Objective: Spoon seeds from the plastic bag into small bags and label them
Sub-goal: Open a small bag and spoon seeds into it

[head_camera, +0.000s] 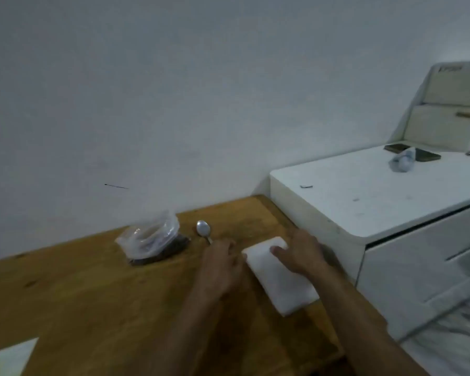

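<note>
A clear plastic bag [151, 241] holding dark seeds sits on the wooden table [87, 289] near the wall. A metal spoon [203, 229] lies just right of it, bowl toward the wall. Further right lies a white stack of small bags [280, 283], flat on the table. My left hand [223, 264] rests at the stack's left edge, its fingers curled over that edge and covering the spoon's handle end. My right hand [300, 253] lies on top of the stack's far end, thumb across the white surface. The picture is blurred.
A white bedside cabinet [364, 202] with drawers stands right against the table's right edge. On its top are two dark phones [423, 154] and a crumpled clear bag [402, 161]. A white wall runs behind the table. A pale sheet shows at the bottom left corner.
</note>
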Action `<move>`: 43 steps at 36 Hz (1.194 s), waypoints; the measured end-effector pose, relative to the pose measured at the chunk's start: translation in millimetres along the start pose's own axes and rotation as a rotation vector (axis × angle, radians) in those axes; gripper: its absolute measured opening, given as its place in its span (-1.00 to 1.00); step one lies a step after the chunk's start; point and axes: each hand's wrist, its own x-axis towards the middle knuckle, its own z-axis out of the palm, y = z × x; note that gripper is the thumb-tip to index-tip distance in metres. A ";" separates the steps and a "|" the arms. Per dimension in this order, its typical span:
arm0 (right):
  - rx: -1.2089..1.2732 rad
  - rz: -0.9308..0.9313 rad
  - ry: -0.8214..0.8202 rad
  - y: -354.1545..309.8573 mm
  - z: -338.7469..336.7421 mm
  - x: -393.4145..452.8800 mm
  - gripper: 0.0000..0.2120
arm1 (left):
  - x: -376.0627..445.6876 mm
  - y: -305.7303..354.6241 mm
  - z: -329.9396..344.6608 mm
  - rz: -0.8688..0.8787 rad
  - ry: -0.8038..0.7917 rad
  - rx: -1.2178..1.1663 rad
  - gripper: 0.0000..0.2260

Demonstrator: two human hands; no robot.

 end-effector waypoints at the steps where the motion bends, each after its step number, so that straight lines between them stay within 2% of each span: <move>1: -0.020 -0.001 0.010 -2.0 2.2 -0.9 -0.31 | 0.4 0.7 3.4 -0.009 -0.016 0.023 -0.85; 9: 0.002 0.029 0.143 4.4 21.7 7.0 -0.38 | 28.4 -5.1 34.4 -0.051 -0.121 0.299 -0.72; 17: 0.037 0.023 0.204 6.5 29.7 4.3 -0.43 | 14.7 -3.5 42.9 -0.041 0.060 0.281 -0.73; 20: 0.101 0.034 0.236 5.5 25.5 3.6 -0.54 | 11.5 1.7 43.3 -0.067 0.120 0.242 -0.73; 25: 0.239 0.006 0.256 0.0 2.6 0.7 -0.80 | 13.6 13.7 31.2 -0.118 0.159 -0.004 -0.88; 30: 0.640 -0.134 0.168 -21.3 -41.8 -13.9 -0.83 | 16.7 25.6 -6.3 -0.244 0.107 -0.622 -0.91; 33: 0.763 -0.212 0.051 -36.6 -55.8 -22.0 -0.82 | 12.8 26.9 -30.6 -0.235 0.105 -0.836 -0.92; 38: 0.865 -0.296 -0.138 -78.6 -40.8 -37.5 -0.88 | -4.5 8.1 -84.7 -0.177 0.151 -0.899 -0.94; 43: 0.969 -0.340 -0.181 -131.1 5.3 -53.7 -0.96 | -31.5 -24.6 -129.1 -0.243 0.330 -0.807 -0.85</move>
